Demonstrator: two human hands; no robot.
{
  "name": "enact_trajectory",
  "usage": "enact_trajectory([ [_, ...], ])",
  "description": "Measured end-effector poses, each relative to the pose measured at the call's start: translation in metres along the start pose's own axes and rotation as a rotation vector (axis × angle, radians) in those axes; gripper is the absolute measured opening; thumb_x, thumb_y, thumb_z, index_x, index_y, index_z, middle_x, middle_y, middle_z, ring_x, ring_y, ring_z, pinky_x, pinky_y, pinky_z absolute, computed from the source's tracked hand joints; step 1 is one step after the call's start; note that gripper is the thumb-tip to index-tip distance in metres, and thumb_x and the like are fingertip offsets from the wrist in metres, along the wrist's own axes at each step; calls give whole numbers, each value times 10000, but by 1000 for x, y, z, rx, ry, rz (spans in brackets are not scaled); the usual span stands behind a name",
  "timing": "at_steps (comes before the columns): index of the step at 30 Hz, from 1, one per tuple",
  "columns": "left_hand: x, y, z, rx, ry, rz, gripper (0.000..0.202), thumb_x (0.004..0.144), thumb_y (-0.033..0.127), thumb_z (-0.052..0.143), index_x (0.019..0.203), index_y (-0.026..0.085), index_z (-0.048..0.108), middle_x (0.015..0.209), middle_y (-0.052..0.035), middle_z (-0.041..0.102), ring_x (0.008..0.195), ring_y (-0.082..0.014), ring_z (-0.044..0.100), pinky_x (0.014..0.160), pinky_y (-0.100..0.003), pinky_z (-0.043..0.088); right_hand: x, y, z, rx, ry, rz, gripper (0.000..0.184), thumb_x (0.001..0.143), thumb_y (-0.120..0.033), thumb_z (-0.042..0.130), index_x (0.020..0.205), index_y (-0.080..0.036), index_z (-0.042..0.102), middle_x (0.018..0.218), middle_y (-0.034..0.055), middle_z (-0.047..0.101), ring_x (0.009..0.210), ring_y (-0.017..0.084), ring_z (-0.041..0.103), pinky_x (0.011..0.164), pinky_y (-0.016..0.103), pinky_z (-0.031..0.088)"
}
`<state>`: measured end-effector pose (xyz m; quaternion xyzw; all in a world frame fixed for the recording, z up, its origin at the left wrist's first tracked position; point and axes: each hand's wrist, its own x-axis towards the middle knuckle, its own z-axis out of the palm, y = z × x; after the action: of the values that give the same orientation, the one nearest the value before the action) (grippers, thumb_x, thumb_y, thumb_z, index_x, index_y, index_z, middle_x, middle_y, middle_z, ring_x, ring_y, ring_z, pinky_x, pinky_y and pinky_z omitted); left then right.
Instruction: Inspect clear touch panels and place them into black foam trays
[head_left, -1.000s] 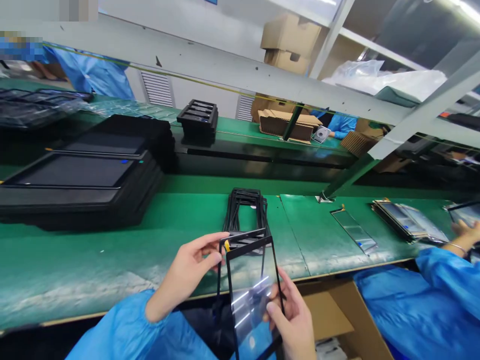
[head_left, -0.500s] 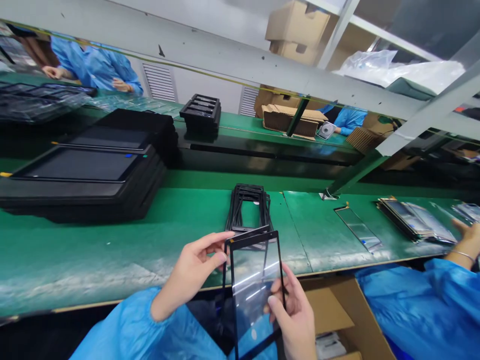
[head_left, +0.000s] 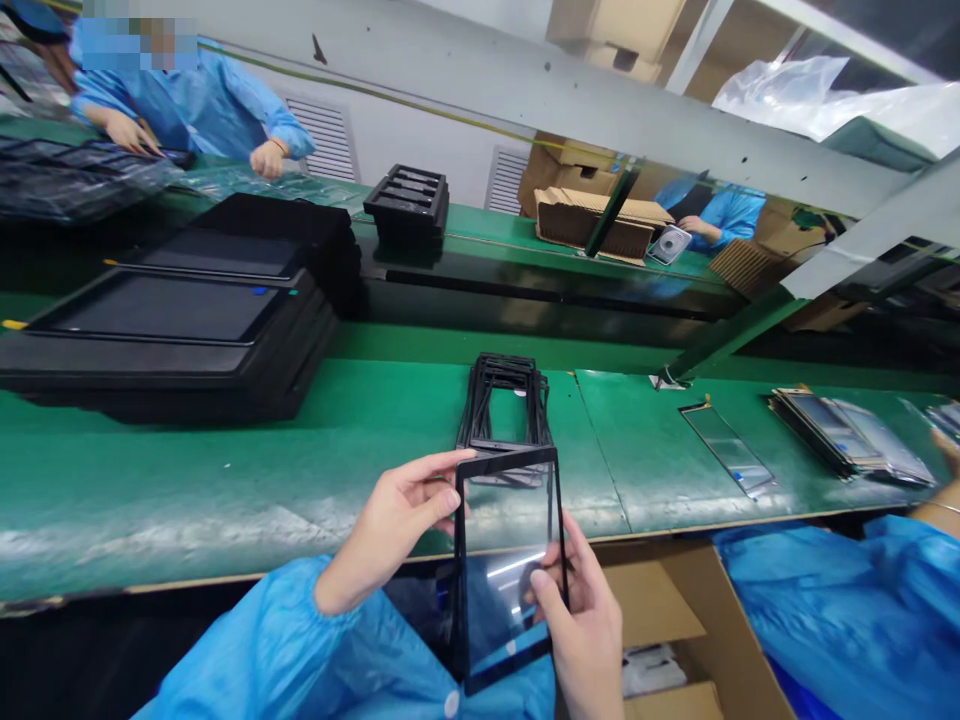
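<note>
A glass screen panel [head_left: 504, 560] with a black border is held over my lap, tilted, at the bench's front edge. Behind it a thin black frame [head_left: 457, 630] shows along its left side. My left hand [head_left: 401, 525] is closed at the upper left corner, thumb in front and fingers behind, pinching the frame against the panel. On the right edge my right hand [head_left: 581, 620] is closed around the panel, its thumb on the glass and its fingers visible through it. Just beyond lies a stack of black frames [head_left: 478, 415].
Large black trays with screens [head_left: 150, 305] are stacked at the left. To the right lie a single glass panel [head_left: 726, 450] and a pile of panels [head_left: 840, 430]. An open cardboard box [head_left: 664, 600] stands below the edge, near a co-worker's blue sleeve [head_left: 832, 590]. Other people work across the bench.
The glass panel and the frame, offset before, now lie nearly aligned, one over the other. Both hands keep their grip. The view has shifted slightly, and the co-worker across has moved their hands.
</note>
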<state>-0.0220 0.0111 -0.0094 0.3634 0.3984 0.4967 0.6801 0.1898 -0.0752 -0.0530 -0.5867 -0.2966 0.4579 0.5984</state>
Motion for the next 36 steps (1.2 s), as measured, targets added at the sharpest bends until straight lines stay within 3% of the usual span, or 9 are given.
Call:
enact_trajectory([
  [13,2,-7,-1,24,29,4,513,832,330,887,1316,219,758,1016,-105,799,852,-216,772,580,-221,632,-1,10,-5,-102,-61,-26,647,914,-399,782,1517,-287,573,989,18,674,651,124,647,544,228,555],
  [15,1,-3,1,65,53,-6,533,834,347,882,1327,192,752,994,-125,820,867,-232,792,582,-209,626,0,15,-9,-215,-68,-109,612,942,-403,743,1518,-277,578,1015,40,686,727,155,674,642,278,601],
  [17,-1,1,3,120,80,-10,539,826,358,881,1312,158,761,917,-133,835,862,-253,812,577,-204,622,3,14,-13,-388,-41,-268,562,942,-403,736,1478,-274,628,1175,97,680,962,234,710,854,393,622],
  [19,-3,6,6,175,79,-8,520,803,350,890,1265,136,788,836,-129,839,828,-265,824,571,-207,622,11,3,-15,-501,-6,-411,545,942,-399,732,1468,-287,639,1450,142,581,1287,327,621,1084,516,524],
  [21,-7,11,8,222,55,-5,483,777,328,897,1211,134,815,801,-123,842,782,-260,827,574,-209,623,23,-16,-14,-437,-30,-409,546,969,-406,698,1496,-299,607,1576,139,524,1412,348,551,1161,550,461],
  [24,-14,17,10,274,30,-8,443,762,311,893,1171,149,836,803,-120,847,750,-256,828,575,-215,623,40,-46,-9,-210,-175,-204,482,988,-457,669,1424,-252,670,1190,131,807,1097,301,771,977,462,609],
  [27,-18,20,9,304,29,-14,435,755,320,894,1161,171,846,799,-119,847,751,-268,830,569,-223,621,48,-64,0,-115,-221,-107,375,926,-481,743,1177,-206,793,729,71,826,749,269,814,780,388,659],
  [30,-19,20,6,318,41,-22,441,735,340,907,1147,189,856,814,-121,849,760,-281,831,593,-246,636,45,-67,8,-82,-197,-105,277,883,-442,792,1026,-206,809,674,63,816,643,250,805,684,341,658],
  [36,-17,15,-4,370,49,-28,481,729,431,917,1140,187,861,756,-126,837,742,-285,827,612,-250,642,39,-64,13,-48,-178,-119,233,879,-409,798,974,-197,799,723,74,836,549,223,788,618,309,657],
])
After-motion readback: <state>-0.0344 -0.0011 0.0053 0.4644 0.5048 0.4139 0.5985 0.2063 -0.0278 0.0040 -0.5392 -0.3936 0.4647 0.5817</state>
